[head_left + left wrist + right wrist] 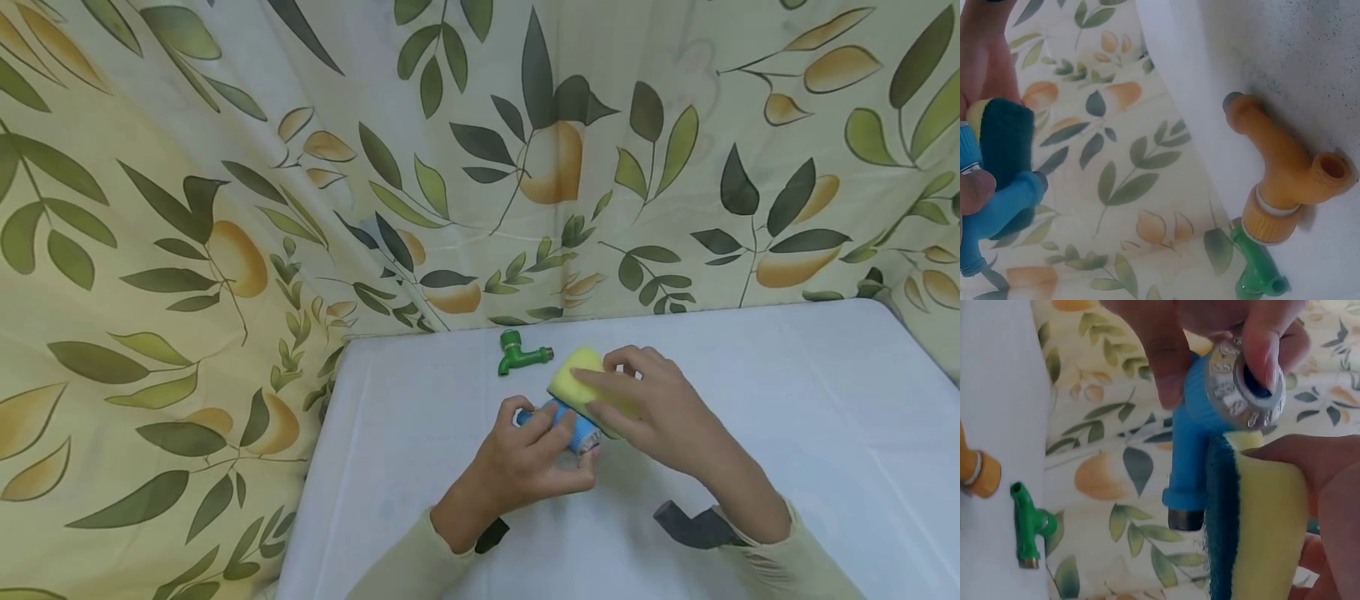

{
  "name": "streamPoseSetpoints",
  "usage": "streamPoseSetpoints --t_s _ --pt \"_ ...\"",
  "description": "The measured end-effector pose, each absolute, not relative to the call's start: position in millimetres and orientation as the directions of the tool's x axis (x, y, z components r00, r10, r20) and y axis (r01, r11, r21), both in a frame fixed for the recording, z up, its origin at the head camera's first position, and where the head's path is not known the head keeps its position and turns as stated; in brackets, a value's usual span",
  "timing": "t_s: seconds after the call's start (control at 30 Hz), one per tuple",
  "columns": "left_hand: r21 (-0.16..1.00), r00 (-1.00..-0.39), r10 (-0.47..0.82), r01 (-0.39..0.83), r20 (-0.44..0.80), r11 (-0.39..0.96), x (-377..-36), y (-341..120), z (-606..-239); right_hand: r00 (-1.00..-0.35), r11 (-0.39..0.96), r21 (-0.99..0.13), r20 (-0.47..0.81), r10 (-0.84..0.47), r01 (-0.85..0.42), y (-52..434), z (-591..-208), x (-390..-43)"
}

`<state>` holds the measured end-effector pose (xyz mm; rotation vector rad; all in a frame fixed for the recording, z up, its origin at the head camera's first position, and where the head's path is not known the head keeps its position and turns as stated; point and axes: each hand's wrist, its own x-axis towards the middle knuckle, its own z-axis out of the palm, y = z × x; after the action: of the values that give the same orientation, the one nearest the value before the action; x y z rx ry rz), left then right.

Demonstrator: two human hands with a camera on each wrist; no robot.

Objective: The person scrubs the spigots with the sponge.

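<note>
In the head view, below and right of centre, the left hand (525,462) grips a blue tap (1189,453) by its knob end, the thumb on the silvery cap. That hold seems chosen to leave the spout side bare for the sponge (1269,515). The right hand (667,408) pinches this sponge, turning its dark rough face to the tap, apparently so the scouring layer meets the plastic; the two touch. Both are raised off the white table (810,417), probably for free turning. A green tap (517,358) lies farther back, near an orange tap (1282,159) at right in the left wrist view, perhaps set aside for elbow room.
</note>
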<state>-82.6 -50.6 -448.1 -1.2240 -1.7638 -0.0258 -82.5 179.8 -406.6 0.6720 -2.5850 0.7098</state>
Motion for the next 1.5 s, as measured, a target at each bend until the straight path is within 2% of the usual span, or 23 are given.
streamPoseSetpoints --t_s 0.2,0.27,0.3,0.37,0.4,0.47,0.53,0.6,0.7,0.77,0.83,1.07,1.27,1.37,1.5 --pt "-0.476 0.023 0.694 0.743 0.72 0.47 -82.9 -45.1 -448.4 -0.812 0.737 -0.383 0.436 -0.388 -0.557 180.4 -404.4 -86.7" --pt "-0.476 0.014 0.7 0.743 0.714 0.47 -82.2 -45.4 -448.2 -0.82 0.722 -0.41 0.407 -0.402 -0.558 181.2 -403.3 -87.3" --pt "-0.444 -0.017 0.698 0.76 0.716 0.474 -81.4 -46.7 -448.3 -0.832 0.726 -0.423 0.389 -0.395 -0.542 181.8 -402.7 -87.5" --pt "-0.301 -0.133 0.669 0.817 0.731 0.491 -80.2 -50.2 -448.6 -0.87 0.737 -0.474 0.357 -0.34 -0.482 182.8 -402.6 -86.9" --pt "-0.194 -0.207 0.634 0.842 0.745 0.504 -79.7 -52.0 -448.9 -0.891 0.742 -0.505 0.342 -0.297 -0.441 183.0 -403.2 -85.7" --pt "0.091 -0.371 0.518 0.869 0.771 0.487 -79.5 -55.1 -449.7 -0.914 0.729 -0.564 0.34 -0.223 -0.387 183.3 -405.4 -80.9" --pt "0.395 -0.521 0.378 0.844 0.765 0.363 -80.0 -56.3 -451.1 -0.911 0.673 -0.63 0.376 -0.172 -0.387 183.3 -409.1 -75.3" --pt "0.609 -0.632 0.269 0.774 0.727 0.173 -80.9 -56.7 -452.5 -0.888 0.629 -0.655 0.439 -0.135 -0.419 182.7 -413.3 -72.0" --pt "0.782 -0.761 0.198 0.62 0.618 -0.06 -82.4 -57.6 -454.4 -0.846 0.564 -0.669 0.522 -0.107 -0.484 181.0 -419.5 -68.9" --pt "0.833 -0.811 0.189 0.539 0.553 -0.123 -83.7 -58.5 -454.8 -0.815 0.537 -0.657 0.568 -0.11 -0.53 179.3 -422.8 -66.7" --pt "0.854 -0.833 0.19 0.5 0.52 -0.146 -84.8 -59.4 -454.8 -0.784 0.52 -0.635 0.61 -0.118 -0.572 178.2 -425.3 -64.7" --pt "0.86 -0.836 0.206 0.479 0.508 -0.176 -85.5 -61.9 -455.1 -0.748 0.536 -0.588 0.651 -0.13 -0.605 182.7 -427.4 -67.2" --pt "0.882 -0.861 0.215 0.42 0.462 -0.212 -84.1 -61.6 -453.6 -0.682 0.509 -0.533 0.714 -0.158 -0.676 186.5 -431.3 -70.7" --pt "0.917 -0.901 0.223 0.318 0.371 -0.24 -83.1 -61.3 -453.0 -0.634 0.501 -0.487 0.753 -0.174 -0.715 185.7 -432.3 -71.8" --pt "0.931 -0.957 0.229 0.087 0.177 -0.356 -82.7 -60.7 -450.0 -0.539 0.587 -0.362 0.828 -0.155 -0.724 180.8 -432.6 -74.5"
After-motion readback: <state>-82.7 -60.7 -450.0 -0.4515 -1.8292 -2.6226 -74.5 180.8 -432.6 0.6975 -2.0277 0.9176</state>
